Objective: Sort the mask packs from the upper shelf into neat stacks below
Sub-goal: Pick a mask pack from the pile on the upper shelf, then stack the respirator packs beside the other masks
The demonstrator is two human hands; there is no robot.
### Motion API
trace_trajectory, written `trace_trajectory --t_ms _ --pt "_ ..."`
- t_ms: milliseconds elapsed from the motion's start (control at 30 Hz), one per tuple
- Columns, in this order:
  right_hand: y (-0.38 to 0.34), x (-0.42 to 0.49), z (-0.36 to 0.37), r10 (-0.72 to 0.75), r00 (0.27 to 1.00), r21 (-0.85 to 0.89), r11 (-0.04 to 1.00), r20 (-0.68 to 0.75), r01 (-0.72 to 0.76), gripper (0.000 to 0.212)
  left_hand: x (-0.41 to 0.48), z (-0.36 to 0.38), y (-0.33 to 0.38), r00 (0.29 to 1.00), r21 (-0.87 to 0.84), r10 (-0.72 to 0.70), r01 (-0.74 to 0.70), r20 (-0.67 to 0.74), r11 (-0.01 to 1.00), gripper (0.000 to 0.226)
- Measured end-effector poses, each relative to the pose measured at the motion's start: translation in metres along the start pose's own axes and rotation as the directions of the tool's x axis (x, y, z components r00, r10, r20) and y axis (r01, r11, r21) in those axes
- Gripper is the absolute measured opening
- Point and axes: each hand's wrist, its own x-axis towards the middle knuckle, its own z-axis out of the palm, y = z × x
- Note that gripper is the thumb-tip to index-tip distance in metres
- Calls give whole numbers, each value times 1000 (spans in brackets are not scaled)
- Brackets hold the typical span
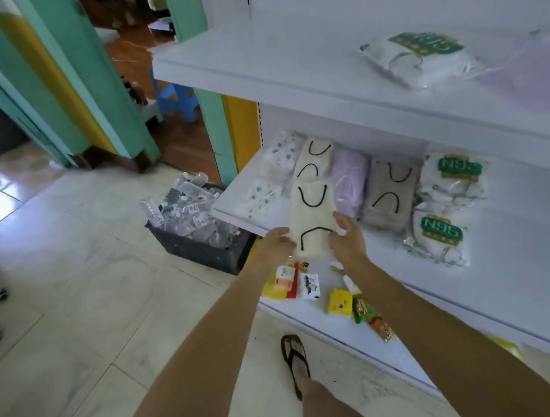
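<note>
We hold one cream mask pack (pixel 313 219) with black ear loops between both hands at the front edge of the middle shelf (pixel 510 226). Our left hand (pixel 277 243) grips its lower left edge and our right hand (pixel 348 236) pinches its lower right edge, thumb on top; each grip is closed on the pack. Its far end lies just in front of a second cream pack (pixel 315 156). Along the same shelf lie dotted white packs (pixel 280 153) to the left, then a lilac pack (pixel 349 181), a grey pack (pixel 391 191) and two N95 packs (pixel 452 178) to the right. One more N95 pack (pixel 419 61) lies on the upper shelf (pixel 258 58). Small sachets (pixel 339 301) lie scattered on the lower shelf (pixel 389 356), and on the floor beside the shelves stands a black crate (pixel 205 251) of clear bottles.
</note>
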Motion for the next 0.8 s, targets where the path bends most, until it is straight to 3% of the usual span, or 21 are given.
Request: trace_trajectory --t_ms 67,200,333,467,600,700,800 --pt "-7 34 7 21 1000 11 1000 -21 -20 52 29 3 11 996 118 87 -82 -38 990 43" --pt "-23 111 24 -7 999 -38 999 -41 5 51 100 5 43 971 174 198 -174 -134 969 40" --pt "-31 177 48 -129 987 -253 962 -92 102 36 174 3 72 943 359 300 -234 -141 904 44" --pt "-19 230 65 -218 975 -398 898 -39 185 31 238 0 83 916 551 395 -297 -66 780 44" --pt "1 259 73 -193 980 -479 858 38 187 28 272 1 75 915 732 394 -327 87 598 32" --pt "0 241 72 -206 978 -553 810 45 196 52 272 -2 74 924 755 356 -332 140 566 37" --pt "-12 198 69 -271 962 -553 795 44 250 55 250 -13 76 920 739 356 -353 164 574 46"
